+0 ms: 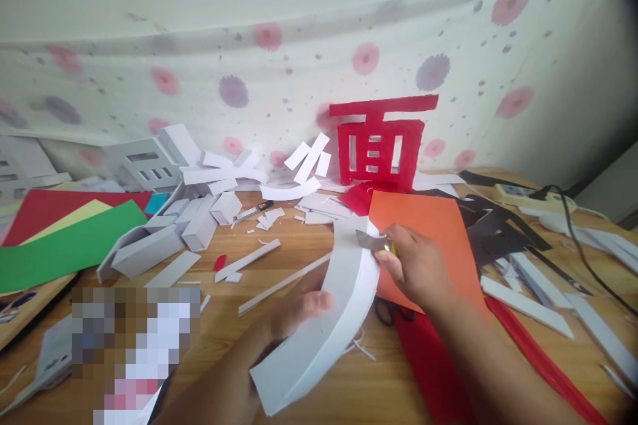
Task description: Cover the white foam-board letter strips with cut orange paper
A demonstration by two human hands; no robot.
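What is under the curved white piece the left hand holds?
The left hand reaches beneath the curved white piece, its thumb on top; the other fingertips are covered. The table shows around it; anything lying directly behind is hidden.

Curved piece [343, 292], near centre: plain white. Knife blade [369, 239]: grey; knife handle [393, 248]: yellow. Sheet at centre right [428, 226]: solid orange. Framed piece [381, 129], far centre: solid red. Sheets at left: green sheet [84, 246], yellow sheet [90, 210], dark red sheet [50, 211]. Scraps at right [491, 236]: black. Tabletop [304, 239]: light brown, wood-grained. Cloth [309, 99], far side: white, patterned with pink and purple flower-like rounds, small grey spots.
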